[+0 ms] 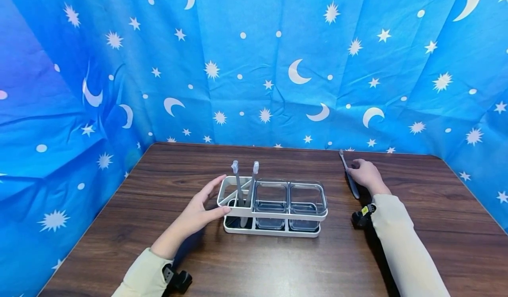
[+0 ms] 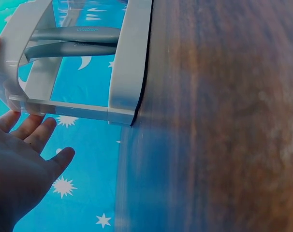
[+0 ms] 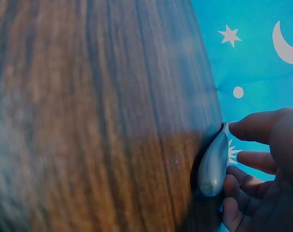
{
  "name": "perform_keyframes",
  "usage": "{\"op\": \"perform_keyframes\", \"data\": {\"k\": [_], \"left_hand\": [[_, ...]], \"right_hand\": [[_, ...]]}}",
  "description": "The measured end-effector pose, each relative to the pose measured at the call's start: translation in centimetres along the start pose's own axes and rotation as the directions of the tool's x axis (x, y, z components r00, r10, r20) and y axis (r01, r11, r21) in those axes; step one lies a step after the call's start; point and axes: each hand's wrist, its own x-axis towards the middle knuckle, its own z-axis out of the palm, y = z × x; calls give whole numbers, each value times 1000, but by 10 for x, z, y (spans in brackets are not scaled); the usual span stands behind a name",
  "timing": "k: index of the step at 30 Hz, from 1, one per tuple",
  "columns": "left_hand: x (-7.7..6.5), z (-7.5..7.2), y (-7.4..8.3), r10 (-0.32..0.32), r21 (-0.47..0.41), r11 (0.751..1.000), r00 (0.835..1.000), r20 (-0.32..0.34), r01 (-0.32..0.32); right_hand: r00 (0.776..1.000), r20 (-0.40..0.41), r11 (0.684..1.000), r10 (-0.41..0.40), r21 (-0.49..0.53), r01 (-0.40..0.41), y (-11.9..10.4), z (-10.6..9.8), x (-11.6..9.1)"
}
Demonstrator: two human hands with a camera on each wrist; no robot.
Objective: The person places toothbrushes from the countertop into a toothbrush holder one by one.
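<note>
A white toothbrush holder (image 1: pixel 274 215) stands on the table, and my left hand (image 1: pixel 196 213) holds its left end. The thumb lies at the front rim, the fingers round the far left side. Two grey toothbrushes (image 1: pixel 239 189) with pale heads lean upright in its divided left section; their grey handles (image 2: pixel 74 34) show in the left wrist view. To the right, a dark grey toothbrush (image 1: pixel 352 184) lies on the table, head away from me. My right hand (image 1: pixel 368 176) is beside it, fingertips right at the handle (image 3: pixel 213 166) along one side.
Two clear cups (image 1: pixel 271 195) sit side by side in the holder's middle and right sections. The dark wood table (image 1: pixel 262 261) meets a blue curtain (image 1: pixel 258 89) with moons and stars at its back edge. A small black camera is strapped to each wrist.
</note>
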Motion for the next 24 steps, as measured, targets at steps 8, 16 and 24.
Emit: {"op": "perform_keyframes", "data": {"k": [8,16,24], "left_hand": [[0,0,0,-10,5,1000,1000,0,10],[0,1,0,-20,5,1000,1000,-4,20],[0,1,0,-19,3,1000,1000,-3,19]], "right_hand": [[1000,4,996,-18,-90,18,-6,0,2],[999,12,992,-33,-120,34,-5,1,7],[999,3,986,-45,-160,45,-5,3,10]]}}
